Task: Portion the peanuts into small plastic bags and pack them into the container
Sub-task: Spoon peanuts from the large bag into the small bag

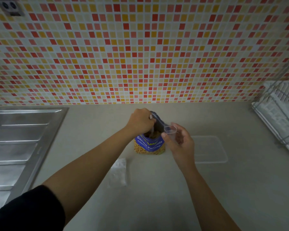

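Observation:
A blue and yellow bag of salted peanuts (149,146) stands open on the counter. My left hand (141,122) is above its mouth, closed on a pale, thin handle (151,130) that dips into the peanuts; whether it is a spoon I cannot tell. My right hand (179,142) is just right of the bag and pinches a small clear plastic bag (170,129) with its mouth held open beside the peanut bag's rim. A clear rectangular container (208,149) lies on the counter right of my right hand. A small pile of clear plastic bags (118,170) lies in front of the peanut bag.
A steel sink drainboard (22,144) fills the left side. A white dish rack (280,117) stands at the far right. A mosaic tiled wall (140,47) closes off the back of the beige counter (157,197).

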`<control>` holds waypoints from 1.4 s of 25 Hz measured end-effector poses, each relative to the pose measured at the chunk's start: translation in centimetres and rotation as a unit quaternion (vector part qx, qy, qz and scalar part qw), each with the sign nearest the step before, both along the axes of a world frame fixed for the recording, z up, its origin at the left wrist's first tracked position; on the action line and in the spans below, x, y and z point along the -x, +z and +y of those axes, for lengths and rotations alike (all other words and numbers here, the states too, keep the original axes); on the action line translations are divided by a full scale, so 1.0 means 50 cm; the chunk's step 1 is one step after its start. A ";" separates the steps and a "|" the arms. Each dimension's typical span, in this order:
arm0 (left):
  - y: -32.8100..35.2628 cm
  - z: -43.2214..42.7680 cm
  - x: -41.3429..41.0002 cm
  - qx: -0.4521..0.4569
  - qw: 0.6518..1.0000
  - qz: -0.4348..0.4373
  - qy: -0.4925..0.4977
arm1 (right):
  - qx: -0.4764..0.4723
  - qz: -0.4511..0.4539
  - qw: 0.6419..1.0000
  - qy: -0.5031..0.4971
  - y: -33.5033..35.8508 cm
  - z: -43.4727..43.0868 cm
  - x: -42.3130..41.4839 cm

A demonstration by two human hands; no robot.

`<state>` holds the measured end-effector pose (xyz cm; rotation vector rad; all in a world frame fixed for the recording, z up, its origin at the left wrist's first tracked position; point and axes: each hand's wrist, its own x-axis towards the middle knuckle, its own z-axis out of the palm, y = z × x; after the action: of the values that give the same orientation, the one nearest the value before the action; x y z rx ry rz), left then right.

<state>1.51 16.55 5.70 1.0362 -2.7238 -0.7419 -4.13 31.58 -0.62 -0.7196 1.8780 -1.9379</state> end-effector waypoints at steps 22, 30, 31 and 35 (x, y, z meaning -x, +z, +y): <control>0.013 -0.061 -0.092 -0.377 0.864 0.248 0.223 | -0.027 0.026 0.999 -0.005 0.005 0.002 -0.007; 0.001 -0.079 -0.112 -0.429 0.812 0.287 0.272 | -0.028 0.066 0.997 -0.024 0.003 -0.003 -0.021; 0.001 -0.079 -0.113 -0.434 0.807 0.290 0.277 | -0.030 0.080 0.996 -0.029 0.005 -0.004 -0.022; 0.001 -0.085 -0.116 -0.459 0.784 0.295 0.297 | -0.048 0.143 0.988 -0.040 0.015 -0.007 -0.025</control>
<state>7.32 12.29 5.73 1.3613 -1.2995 -1.8923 -2.86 31.21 0.14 -0.9482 2.1832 -1.8564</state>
